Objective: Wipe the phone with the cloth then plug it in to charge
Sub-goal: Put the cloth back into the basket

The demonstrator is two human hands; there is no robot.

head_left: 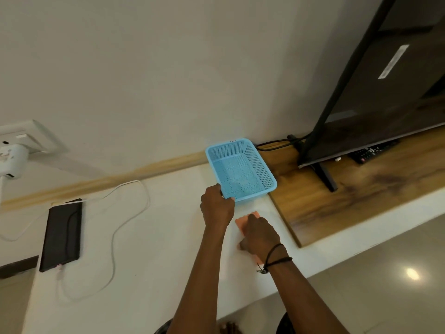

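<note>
Left hand (216,208), arm reaching far, fingers curled round the near left corner rim of the blue basket (262,165), gripping it. Basket is rectangular perforated plastic, sitting partly on the white counter (156,237) and partly on the wood-grain panel (337,201). Right hand (258,235) is knuckles up with fingers curled down onto the orange cloth (243,221), holding it flat on the counter just near of the basket; black cord wristband (277,257). Phone (61,233), a glossy black slab, lies far left on the counter, well apart from both hands. White cable (112,247) meets its near end and loops toward the white charger (10,161) in the wall socket (26,136). TV (385,92) stands far right.
</note>
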